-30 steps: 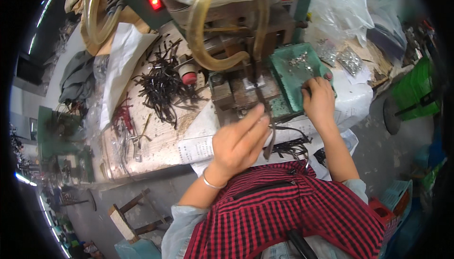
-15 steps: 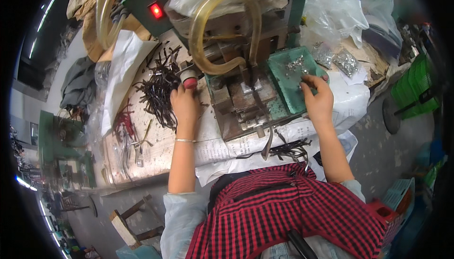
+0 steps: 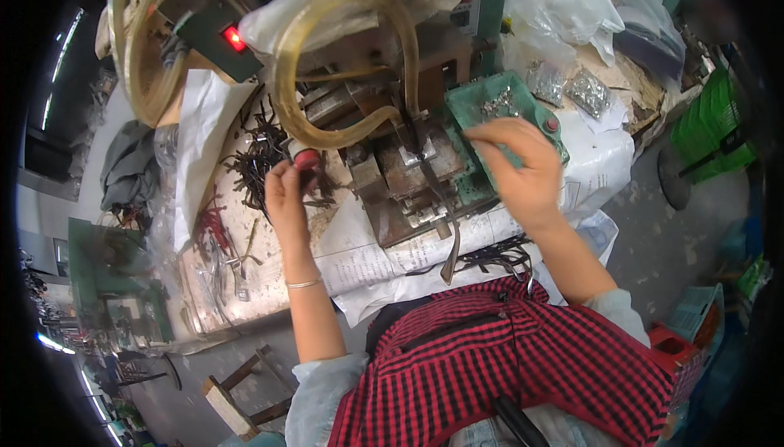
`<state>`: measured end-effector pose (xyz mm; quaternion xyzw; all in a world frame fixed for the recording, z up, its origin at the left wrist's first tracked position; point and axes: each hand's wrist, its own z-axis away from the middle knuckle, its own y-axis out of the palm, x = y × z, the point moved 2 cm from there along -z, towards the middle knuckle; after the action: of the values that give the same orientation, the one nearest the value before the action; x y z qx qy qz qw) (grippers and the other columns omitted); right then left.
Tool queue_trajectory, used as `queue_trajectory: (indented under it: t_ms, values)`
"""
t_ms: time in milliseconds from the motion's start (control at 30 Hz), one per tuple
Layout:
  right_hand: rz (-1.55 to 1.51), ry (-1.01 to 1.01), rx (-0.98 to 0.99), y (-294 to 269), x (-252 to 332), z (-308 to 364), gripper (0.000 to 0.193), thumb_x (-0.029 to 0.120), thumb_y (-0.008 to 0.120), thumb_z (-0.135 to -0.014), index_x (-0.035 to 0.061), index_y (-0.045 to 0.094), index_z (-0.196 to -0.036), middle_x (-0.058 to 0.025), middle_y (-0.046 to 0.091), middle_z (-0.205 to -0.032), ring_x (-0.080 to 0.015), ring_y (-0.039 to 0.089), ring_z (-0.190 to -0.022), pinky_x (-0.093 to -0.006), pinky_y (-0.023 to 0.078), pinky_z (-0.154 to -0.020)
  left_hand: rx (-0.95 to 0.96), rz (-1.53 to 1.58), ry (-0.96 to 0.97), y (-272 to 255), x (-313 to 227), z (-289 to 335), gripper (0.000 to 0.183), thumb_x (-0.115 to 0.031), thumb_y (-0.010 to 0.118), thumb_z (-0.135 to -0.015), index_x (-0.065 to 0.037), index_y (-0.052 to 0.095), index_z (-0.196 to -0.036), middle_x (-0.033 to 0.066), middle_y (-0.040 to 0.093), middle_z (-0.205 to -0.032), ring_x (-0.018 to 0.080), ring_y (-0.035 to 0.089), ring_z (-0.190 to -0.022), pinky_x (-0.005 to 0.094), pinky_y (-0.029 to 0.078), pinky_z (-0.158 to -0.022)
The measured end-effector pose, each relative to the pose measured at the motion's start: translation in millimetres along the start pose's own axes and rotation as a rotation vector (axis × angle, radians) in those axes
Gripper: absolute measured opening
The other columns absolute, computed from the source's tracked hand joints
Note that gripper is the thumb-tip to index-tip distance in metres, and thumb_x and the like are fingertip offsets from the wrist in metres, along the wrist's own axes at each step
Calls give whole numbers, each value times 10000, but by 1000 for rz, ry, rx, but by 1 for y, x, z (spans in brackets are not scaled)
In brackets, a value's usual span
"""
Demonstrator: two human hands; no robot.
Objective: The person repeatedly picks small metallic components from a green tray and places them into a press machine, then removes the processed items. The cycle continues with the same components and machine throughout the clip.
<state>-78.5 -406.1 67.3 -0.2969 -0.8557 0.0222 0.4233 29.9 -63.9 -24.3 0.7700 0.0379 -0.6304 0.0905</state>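
My left hand (image 3: 286,198) is beside the red push button (image 3: 307,160) on the machine's left side, its fingers curled together; whether anything is in them is hidden. Over the green tray (image 3: 551,130) of small metal parts (image 3: 502,102) hovers my right hand (image 3: 523,171). Its thumb and fingers point left toward the press and come together at the tips; anything between them is too small to make out. A dark narrow strap (image 3: 441,206) lies across the press bed (image 3: 388,171), its loose end hanging toward me. A small shiny metal piece (image 3: 417,154) sits under the press head.
A pile of dark straps (image 3: 255,161) lies left of the machine, and red straps (image 3: 215,228) nearer me. More dark straps (image 3: 498,257) rest at the table's front edge. A yellowish hose (image 3: 286,63) loops before the press. Bags of metal parts (image 3: 588,92) lie right.
My left hand has drawn back a little from the red button. My right hand has lifted out of the tray's parts and moved left toward the press. The whole view has shifted slightly.
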Motion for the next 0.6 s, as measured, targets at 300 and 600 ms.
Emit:
queue_trajectory:
  t_ms: [300,600]
  values:
    - [-404,354,-12,48,1,3,450,-10,741,-901,-29,562,-1313,-110,731,-1106,-165,675,-1076,-293,494,-981,-190,-261,256,17,-22,49,100,-23,735,-966,65,691,-979,58,707,-958,79,607,-761,220,531,-715]
    - [-593,366,128,33,43,-2,579,-37,681,-907,-35,479,-1450,-134,650,-1324,-201,585,-1278,-336,461,-1073,290,-607,1138,102,-149,104,208,-37,857,-803,-50,737,-973,161,770,-1050,216,705,-748,307,513,-593]
